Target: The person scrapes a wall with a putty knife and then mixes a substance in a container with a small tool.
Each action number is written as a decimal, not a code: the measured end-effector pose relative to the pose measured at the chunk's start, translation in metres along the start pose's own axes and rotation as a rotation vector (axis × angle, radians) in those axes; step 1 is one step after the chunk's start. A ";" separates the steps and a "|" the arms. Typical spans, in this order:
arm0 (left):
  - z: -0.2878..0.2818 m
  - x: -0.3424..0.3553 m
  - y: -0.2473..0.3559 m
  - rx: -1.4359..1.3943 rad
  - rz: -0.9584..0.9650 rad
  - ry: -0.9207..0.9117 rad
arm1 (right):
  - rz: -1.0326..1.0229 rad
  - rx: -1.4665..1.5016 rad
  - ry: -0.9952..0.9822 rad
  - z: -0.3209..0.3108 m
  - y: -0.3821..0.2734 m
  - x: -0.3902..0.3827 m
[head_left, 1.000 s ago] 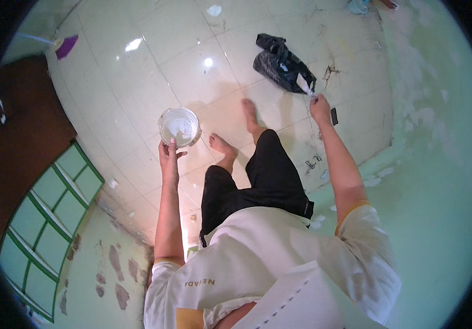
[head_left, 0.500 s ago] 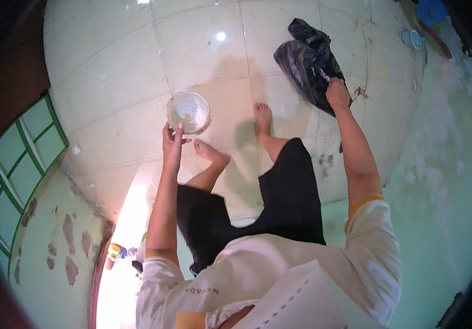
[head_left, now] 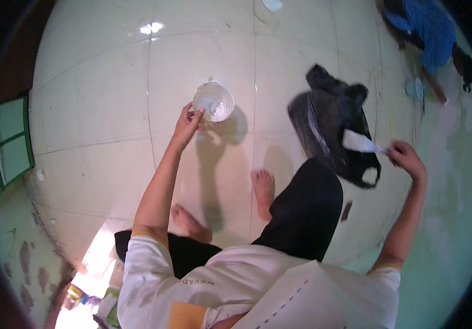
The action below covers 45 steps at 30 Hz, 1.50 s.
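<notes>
A round white plastic tub is gripped at its near rim by my left hand, thumb inside and fingers outside. Whitish residue coats its inside, and its shadow falls apart from it, so it hangs above the floor. My right hand is closed round the handle of what looks like a putty knife, whose broad end is white. That end is over a black plastic bag lying on the floor at the right. What the bag contains is hidden.
At the far right, a person in blue reaches toward the wall beside a light-blue container. The patchy green wall runs along my right. Green-framed panes stand at the left. A white scrap lies on the far floor.
My right hand has come away from the black bag, and the white-ended tool now shows in it. My left hand has carried the tub slightly right and up off the floor.
</notes>
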State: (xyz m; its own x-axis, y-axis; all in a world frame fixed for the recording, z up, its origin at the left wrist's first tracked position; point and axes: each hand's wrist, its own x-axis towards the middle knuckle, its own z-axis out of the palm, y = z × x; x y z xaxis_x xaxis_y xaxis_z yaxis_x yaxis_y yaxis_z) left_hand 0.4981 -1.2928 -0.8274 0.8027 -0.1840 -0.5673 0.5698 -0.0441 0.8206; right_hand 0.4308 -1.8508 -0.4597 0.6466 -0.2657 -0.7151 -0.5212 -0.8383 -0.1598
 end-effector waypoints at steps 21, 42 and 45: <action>-0.027 -0.003 0.025 0.559 0.221 0.548 | -0.094 0.620 0.468 0.156 0.111 0.037; 0.130 -0.011 0.042 0.253 0.675 0.033 | -0.322 0.461 0.855 0.145 0.064 0.206; 0.142 -0.010 0.035 0.226 0.677 -0.050 | -0.422 0.557 0.819 0.138 0.052 0.227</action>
State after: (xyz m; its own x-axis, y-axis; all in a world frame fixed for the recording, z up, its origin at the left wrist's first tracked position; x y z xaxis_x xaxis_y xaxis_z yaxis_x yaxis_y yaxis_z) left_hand 0.4850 -1.4317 -0.7837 0.9553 -0.2871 0.0710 -0.1053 -0.1059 0.9888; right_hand 0.4732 -1.8889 -0.7244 0.9022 -0.4171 0.1101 -0.2155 -0.6569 -0.7225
